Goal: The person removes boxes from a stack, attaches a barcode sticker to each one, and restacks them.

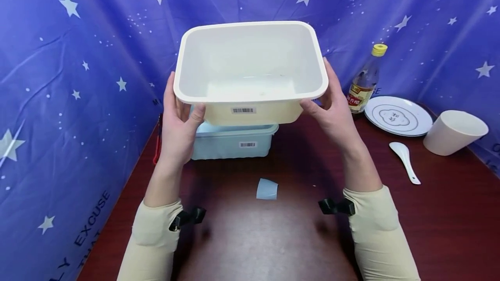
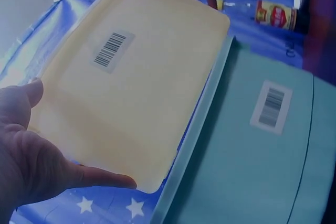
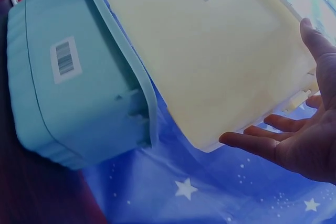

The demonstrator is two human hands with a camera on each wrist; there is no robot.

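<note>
Cream tub (image 1: 250, 68) held in the air above the blue tub (image 1: 233, 141), which sits on the worktop (image 1: 273, 229). Left hand (image 1: 177, 122) and right hand (image 1: 332, 109) each have a grip on one end, fingers under the rim.

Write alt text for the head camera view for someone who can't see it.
Two hands, left hand and right hand, hold a cream plastic tub above a light blue tub on a dark red table. A bottle, plate, cup and white spoon sit at right.
</note>
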